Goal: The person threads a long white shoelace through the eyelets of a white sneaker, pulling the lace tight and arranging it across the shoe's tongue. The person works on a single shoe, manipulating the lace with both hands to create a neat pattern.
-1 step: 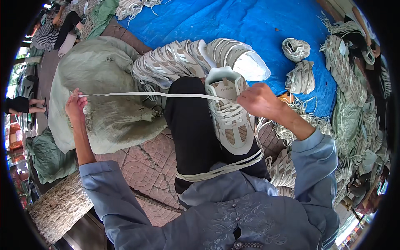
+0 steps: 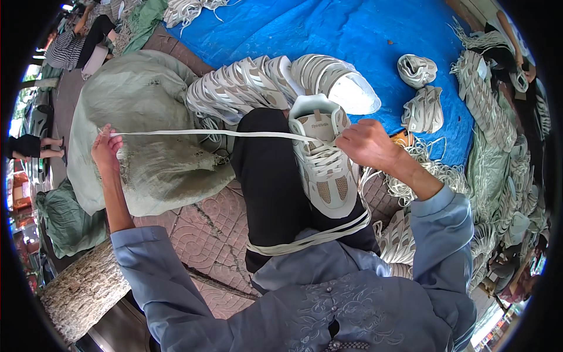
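Observation:
A white and beige sneaker [image 2: 334, 190] rests on my right thigh, its heel pointing away from me and its toe toward me. My left hand [image 2: 107, 149], far out at the left, pinches the end of a white shoelace [image 2: 234, 134]. From there the lace runs taut across my lap to the sneaker's upper eyelets. Beside the tongue, my right hand [image 2: 368, 144] is closed, fingertips at the lace by the eyelet edge; the exact grip is partly hidden. Lower down, the sneaker's lacing crosses the tongue.
Spare white laces [image 2: 311, 239] loop around my thighs. A row of nested sneakers [image 2: 240, 88] lies ahead, by a large pale sack [image 2: 135, 105]. Two sneakers [image 2: 423, 110] sit on the blue tarp [image 2: 352, 35]. Tangled laces [image 2: 451, 176] and more shoes are at right; other people work farther off.

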Motion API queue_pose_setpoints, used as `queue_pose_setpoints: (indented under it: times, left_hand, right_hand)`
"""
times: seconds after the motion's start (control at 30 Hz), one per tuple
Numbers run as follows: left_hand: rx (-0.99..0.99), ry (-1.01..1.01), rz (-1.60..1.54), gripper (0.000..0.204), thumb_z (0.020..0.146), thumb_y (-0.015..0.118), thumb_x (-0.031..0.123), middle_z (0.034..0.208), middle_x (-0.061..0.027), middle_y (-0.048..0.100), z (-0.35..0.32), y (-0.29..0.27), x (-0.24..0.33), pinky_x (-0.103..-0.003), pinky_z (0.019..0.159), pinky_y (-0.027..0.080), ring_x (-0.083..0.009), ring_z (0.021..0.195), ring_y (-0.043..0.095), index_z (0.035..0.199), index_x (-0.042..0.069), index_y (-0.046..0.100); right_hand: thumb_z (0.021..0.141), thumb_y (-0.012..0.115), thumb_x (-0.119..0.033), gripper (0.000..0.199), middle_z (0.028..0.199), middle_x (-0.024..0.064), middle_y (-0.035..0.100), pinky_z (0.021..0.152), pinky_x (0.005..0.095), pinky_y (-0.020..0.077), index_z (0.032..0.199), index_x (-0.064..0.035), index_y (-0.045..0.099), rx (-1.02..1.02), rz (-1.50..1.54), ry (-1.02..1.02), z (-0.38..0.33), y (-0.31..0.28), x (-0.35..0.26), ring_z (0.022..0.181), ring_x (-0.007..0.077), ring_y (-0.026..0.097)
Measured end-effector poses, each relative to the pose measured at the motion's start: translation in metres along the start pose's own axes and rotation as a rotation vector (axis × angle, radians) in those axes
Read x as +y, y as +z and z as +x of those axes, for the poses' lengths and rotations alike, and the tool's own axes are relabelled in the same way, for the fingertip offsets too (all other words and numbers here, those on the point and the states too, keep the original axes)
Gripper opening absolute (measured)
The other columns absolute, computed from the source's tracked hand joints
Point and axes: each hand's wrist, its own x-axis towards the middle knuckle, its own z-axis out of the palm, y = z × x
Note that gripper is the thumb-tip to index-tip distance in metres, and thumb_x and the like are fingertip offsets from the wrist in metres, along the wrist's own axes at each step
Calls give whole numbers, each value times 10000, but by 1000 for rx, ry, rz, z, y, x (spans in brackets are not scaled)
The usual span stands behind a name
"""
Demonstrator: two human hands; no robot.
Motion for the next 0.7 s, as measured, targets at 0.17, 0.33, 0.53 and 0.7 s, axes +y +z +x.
queue_pose_setpoints:
  times: [0.17,0.33,0.53,0.7]
  left_hand:
    - [3,-35,-35,202,839,525,119,783,-72,583,1,-11,-6,-203,465,475,-112,551,564,985,-13,571]
    - [3,-25,10,201,839,524,120,785,-74,581,-3,-12,-5,-208,463,475,-109,552,563,982,-15,569]
    - [0,-16,-20,186,833,533,121,792,-77,581,-6,-12,-3,-207,459,469,-108,556,561,959,-8,579]
    - [200,56,92,189,820,538,140,761,-74,589,7,-52,-8,-209,443,460,-118,527,558,926,-10,583]
  right_hand:
    - [549,617,-120,129,574,19,509,492,320,450,619,-95,513,-68,143,170,-6,-5,-7,559,187,565]
    - [553,641,-132,147,611,40,533,500,323,443,603,-85,512,-255,238,214,-5,-8,-1,583,197,564]
    - [536,591,-114,99,564,32,502,500,303,438,591,-93,511,60,-13,42,-6,-7,-4,543,178,553]
    - [508,590,-97,127,548,6,462,455,268,379,578,-98,483,279,-94,149,-12,6,-6,514,138,510]
